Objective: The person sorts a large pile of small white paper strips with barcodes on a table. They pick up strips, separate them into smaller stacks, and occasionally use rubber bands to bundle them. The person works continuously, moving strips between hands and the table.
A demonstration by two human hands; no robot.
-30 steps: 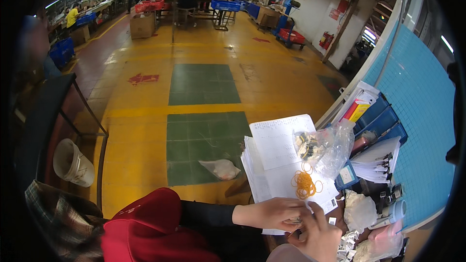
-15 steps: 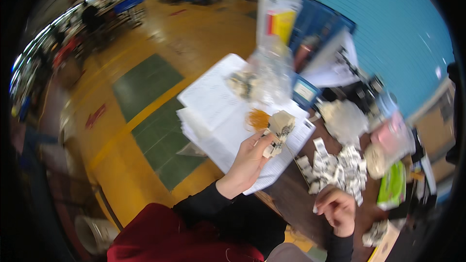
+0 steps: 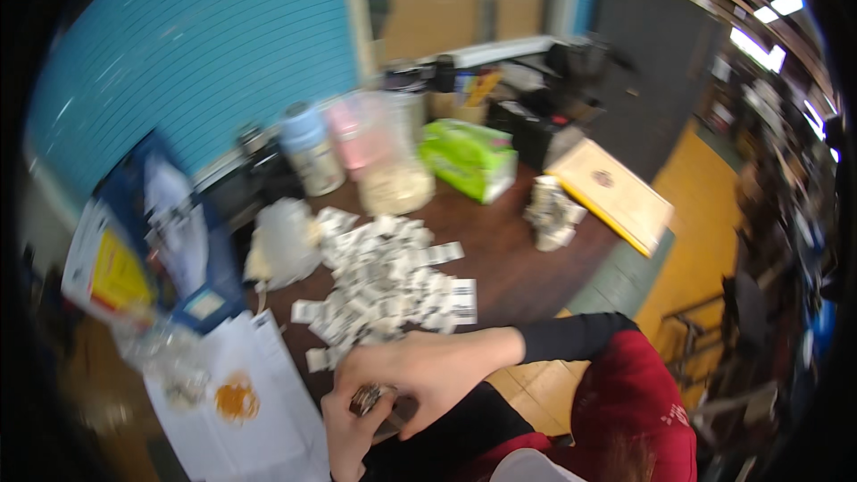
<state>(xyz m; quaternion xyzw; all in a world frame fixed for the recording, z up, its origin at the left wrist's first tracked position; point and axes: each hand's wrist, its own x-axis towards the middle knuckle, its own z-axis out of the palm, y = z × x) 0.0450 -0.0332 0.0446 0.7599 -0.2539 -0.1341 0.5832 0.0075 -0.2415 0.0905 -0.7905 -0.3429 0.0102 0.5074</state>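
My left hand (image 3: 350, 424) and my right hand (image 3: 437, 370) meet at the table's near edge, fingers curled round a small bundle of labels (image 3: 368, 398). Only a dark-printed end of that bundle shows between the fingers; the rest is hidden. The right hand lies over it from the right, and the left grips it from below. Just beyond the hands spreads a loose heap of white printed labels (image 3: 388, 272). Left of them, orange rubber bands (image 3: 237, 399) lie on white paper sheets (image 3: 281, 433).
Behind the heap stand a knotted plastic bag (image 3: 287, 245), a blue-white bottle (image 3: 312, 152), a pink bag (image 3: 357, 138) and a green tissue pack (image 3: 469, 161). Another label bundle (image 3: 553, 214) sits by a flat cream box (image 3: 616, 187). A blue file holder (image 3: 201, 250) stands at the left.
The view has swung right. My right hand, earlier apart above the table beside the label heap, has come to the left hand and closed round the bundle that the left hand held alone.
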